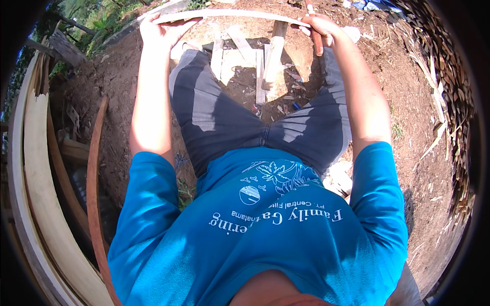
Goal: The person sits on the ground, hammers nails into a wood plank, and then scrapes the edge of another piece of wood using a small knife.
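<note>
Head view, top of frame: long thin pale wood strip (pixel 229 13) runs across, held w/ both hands. Left hand (pixel 162 29), upper left, palm cupped under strip, fingers partly curled round it. Right hand (pixel 320 26), upper right, closed on strip's other end and on a tool w/ reddish-brown handle (pixel 317 43) pointing down. Below strip, top centre: pale wood offcuts (pixel 265 61) on bare soil (pixel 408 102). Left edge: stacked curved planks (pixel 35 168). Centre: dark shorts (pixel 255 127), blue shirt (pixel 265 234).
</note>
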Tool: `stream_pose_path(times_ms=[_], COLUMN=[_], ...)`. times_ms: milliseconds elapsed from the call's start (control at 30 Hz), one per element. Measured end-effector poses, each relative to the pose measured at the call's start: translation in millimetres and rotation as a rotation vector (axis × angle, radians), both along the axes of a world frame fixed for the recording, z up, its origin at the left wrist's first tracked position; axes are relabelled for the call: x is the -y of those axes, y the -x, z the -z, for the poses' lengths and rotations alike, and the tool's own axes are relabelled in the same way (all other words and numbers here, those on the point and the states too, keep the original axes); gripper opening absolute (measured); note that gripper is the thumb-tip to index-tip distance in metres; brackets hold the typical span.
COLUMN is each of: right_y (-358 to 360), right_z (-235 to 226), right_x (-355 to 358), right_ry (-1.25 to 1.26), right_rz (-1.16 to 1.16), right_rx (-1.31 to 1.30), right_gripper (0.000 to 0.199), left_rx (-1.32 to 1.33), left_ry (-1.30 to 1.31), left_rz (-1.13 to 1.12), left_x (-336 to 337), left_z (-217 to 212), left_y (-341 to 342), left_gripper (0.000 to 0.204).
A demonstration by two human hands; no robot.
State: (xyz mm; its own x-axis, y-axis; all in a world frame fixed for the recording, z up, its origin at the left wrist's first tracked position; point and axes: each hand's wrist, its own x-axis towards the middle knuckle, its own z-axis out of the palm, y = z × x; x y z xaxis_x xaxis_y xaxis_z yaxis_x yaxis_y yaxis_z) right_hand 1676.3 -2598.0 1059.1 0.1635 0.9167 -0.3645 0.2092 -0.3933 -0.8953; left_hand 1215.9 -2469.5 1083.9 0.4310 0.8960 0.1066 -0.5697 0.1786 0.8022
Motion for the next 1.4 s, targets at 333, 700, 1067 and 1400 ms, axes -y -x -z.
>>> stream_pose_path(times_ms=[333,700,1067,1400], right_y=[38,29,51,45], right_z=[4,51,70,103], right_x=[14,79,99,89], right_ry=[-0.128,-0.189,-0.273,-0.334], right_rz=[0.132,0.145,0.210,0.265], right_rx=[0.125,0.201,-0.105,-0.182], right_gripper=[0.016,0.028,0.023,0.024], left_rx=[0.142,0.115,0.167,0.270], left_ry=[0.346,0.325,0.454,0.487], left_rz=[-0.314,-0.110,-0.181,-0.116], left_x=[51,61,78,68], left_z=[25,121,123,135], left_y=[-20,-40,-34,-23], left_gripper=[0.057,0.057,0.060,0.059])
